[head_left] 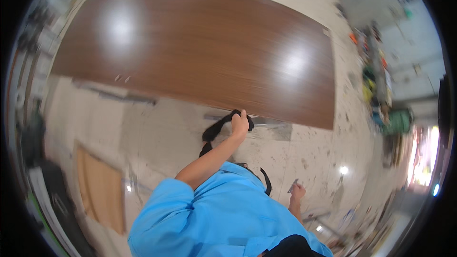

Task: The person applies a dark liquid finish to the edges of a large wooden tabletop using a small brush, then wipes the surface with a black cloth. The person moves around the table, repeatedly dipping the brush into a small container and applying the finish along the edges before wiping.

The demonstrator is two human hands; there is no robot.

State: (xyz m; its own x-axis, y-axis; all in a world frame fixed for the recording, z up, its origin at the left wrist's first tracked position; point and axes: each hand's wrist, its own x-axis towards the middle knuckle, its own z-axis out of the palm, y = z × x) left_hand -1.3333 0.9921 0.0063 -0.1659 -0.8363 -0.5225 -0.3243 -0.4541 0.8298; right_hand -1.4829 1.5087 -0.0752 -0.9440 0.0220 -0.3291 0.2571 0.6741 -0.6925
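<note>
A large brown wood-grain board (204,52) spreads across the upper half, glossy with two bright reflections. My left hand (239,124) is closed at its near edge, thumb uppermost; the fingers are mostly hidden. Behind that hand a black shape (216,128) shows, possibly my leg and shoe. Lower down on the right, away from the board, my right hand (298,191) is closed round a small flat grey tool (293,185). Blur hides what kind of tool it is.
A light-brown panel (100,188) stands at the lower left near a dark bag-like object (59,204). Metal bars (126,97) lie below the board. Along the right wall sit a green bundle (397,121) and assorted clutter. The pale tiled floor (162,138) has stains.
</note>
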